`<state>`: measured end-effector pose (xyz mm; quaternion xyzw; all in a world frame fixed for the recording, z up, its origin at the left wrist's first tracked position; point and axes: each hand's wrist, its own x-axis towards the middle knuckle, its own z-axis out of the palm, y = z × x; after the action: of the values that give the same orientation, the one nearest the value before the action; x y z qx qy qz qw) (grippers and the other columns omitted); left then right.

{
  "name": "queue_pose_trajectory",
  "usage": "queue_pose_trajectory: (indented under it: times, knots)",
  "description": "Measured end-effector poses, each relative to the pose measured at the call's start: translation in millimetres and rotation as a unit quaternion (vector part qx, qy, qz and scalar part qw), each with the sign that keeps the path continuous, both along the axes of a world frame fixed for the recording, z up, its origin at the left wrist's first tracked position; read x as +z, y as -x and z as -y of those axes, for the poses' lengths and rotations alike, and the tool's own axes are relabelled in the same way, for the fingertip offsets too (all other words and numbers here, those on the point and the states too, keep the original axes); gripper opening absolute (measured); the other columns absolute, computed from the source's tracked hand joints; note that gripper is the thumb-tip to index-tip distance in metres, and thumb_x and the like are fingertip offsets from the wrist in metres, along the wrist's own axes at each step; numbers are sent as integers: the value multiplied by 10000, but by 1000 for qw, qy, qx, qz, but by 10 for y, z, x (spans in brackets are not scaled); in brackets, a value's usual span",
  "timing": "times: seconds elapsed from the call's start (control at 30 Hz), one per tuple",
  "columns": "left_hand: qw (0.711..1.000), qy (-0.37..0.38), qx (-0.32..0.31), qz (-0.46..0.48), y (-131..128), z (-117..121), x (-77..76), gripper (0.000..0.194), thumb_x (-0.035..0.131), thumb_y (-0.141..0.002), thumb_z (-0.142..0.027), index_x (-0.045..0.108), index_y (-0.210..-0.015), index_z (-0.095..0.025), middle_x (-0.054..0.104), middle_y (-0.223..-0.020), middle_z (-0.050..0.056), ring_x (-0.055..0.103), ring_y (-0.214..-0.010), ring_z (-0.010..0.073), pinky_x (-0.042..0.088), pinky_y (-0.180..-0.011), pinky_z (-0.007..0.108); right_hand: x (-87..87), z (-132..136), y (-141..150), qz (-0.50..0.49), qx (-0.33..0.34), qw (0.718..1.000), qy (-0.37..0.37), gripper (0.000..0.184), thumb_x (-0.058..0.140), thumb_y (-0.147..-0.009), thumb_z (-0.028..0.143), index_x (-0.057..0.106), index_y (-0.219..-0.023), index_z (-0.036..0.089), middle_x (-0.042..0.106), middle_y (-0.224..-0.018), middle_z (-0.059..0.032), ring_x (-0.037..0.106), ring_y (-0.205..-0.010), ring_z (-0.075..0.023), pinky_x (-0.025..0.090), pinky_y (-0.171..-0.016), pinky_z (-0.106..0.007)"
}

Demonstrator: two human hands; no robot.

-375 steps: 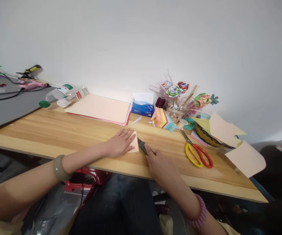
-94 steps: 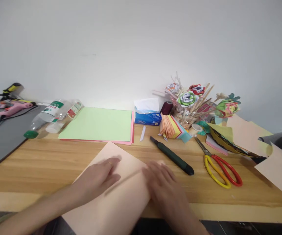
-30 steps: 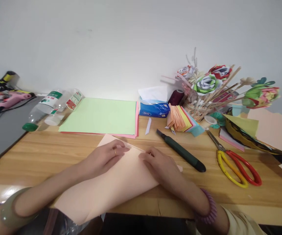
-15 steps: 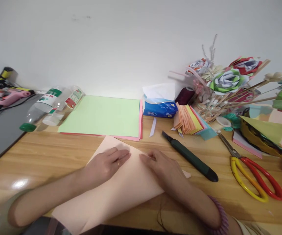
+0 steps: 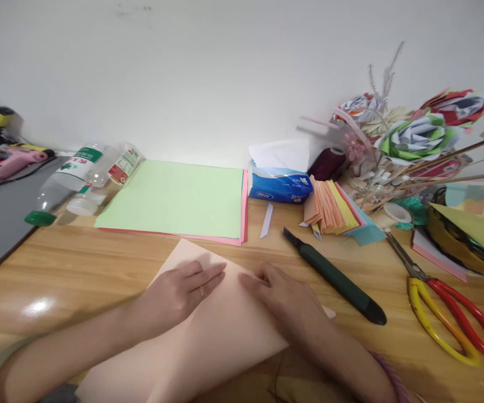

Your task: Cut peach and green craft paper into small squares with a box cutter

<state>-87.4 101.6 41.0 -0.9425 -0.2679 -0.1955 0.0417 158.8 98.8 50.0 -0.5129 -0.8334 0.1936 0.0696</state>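
A pale peach sheet of paper (image 5: 208, 336) lies slantwise on the wooden table, with one part folded over. My left hand (image 5: 187, 288) rests on its upper part, two fingers stretched out flat and pressing the paper, the others partly bent. Across from it, my right hand (image 5: 278, 294) has bent fingers, its thumb and forefinger pinching the sheet's upper right edge. A small peach tip of paper sticks out beyond the right hand. The palm sides of both hands are hidden.
Behind the hands lies a stack of coloured paper (image 5: 175, 198), near a tissue pack (image 5: 279, 182). To the right are a dark green utility knife (image 5: 338, 280), scissors (image 5: 443, 313), folded paper pieces (image 5: 328, 210) and paper flowers (image 5: 420, 137). Plastic bottles (image 5: 68, 182) and a pink glue gun (image 5: 13, 162) sit left.
The view has shifted slightly, so things on the right sit farther right. Both hands keep almost the same place on the paper.
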Motion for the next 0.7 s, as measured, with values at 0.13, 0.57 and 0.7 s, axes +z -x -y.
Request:
queue_pose_trajectory:
  times: [0.13,0.57,0.7]
  knots:
    - [1000,13,-4,-11,5,0,-7,452,218,-985,-149,214,-1434,-105,581,-1253,95,546,-886,167,482,-814,275,30,-6,7,22,16,1000,-11,146,442,-867,284,547,-966,276,576,-774,10,551,-641,-144,289,-473,-234]
    - [1000,-3,-11,-10,3,-14,4,400,268,-969,-123,384,-1348,-68,584,-1241,131,555,-898,175,488,-805,284,24,15,12,4,-23,1000,19,172,436,-869,349,561,-950,263,598,-783,3,539,-622,-148,303,-484,-236]
    - [1000,9,-2,4,11,2,-80,387,259,-973,-133,438,-1314,-90,568,-1267,113,550,-937,175,483,-815,293,23,-14,29,13,-11,1000,6,171,459,-865,377,572,-941,275,605,-765,5,551,-606,-149,323,-472,-234]
